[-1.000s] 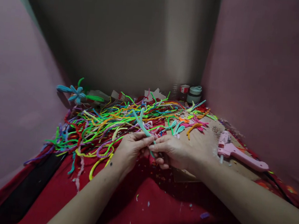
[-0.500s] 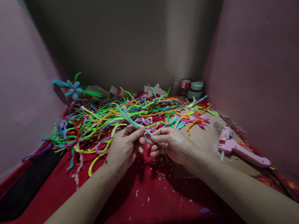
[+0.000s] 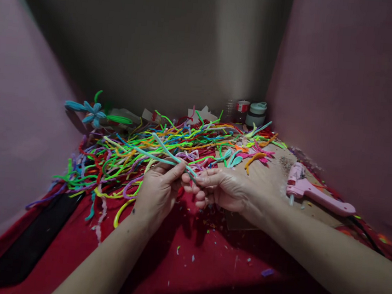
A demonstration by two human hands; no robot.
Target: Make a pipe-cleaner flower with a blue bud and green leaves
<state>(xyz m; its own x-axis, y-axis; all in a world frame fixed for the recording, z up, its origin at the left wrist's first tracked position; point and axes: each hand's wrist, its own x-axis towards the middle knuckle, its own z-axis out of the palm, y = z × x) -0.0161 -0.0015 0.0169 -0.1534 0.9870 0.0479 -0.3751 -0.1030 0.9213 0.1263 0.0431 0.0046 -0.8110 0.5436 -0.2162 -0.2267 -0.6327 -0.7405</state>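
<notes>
My left hand (image 3: 159,190) and my right hand (image 3: 221,189) meet over the red cloth (image 3: 205,268), both pinched on a light teal pipe cleaner (image 3: 166,151). Its two fuzzy strands stick out up and to the left from between my fingertips, lying low over the heap. Just behind my hands spreads a big tangle of coloured pipe cleaners (image 3: 136,155) in green, orange, purple, yellow and blue. The fingers of both hands are closed around the teal piece where they touch.
A pink glue gun (image 3: 316,195) lies on a brown board (image 3: 270,172) at the right. A blue pipe-cleaner flower (image 3: 93,111) stands at the back left. Small jars and tape rolls (image 3: 253,113) sit in the back corner. Walls close in on three sides.
The teal pipe cleaner's free strands have swung from pointing up to lying lower and further left. My hands stay together, shifted slightly up in view.
</notes>
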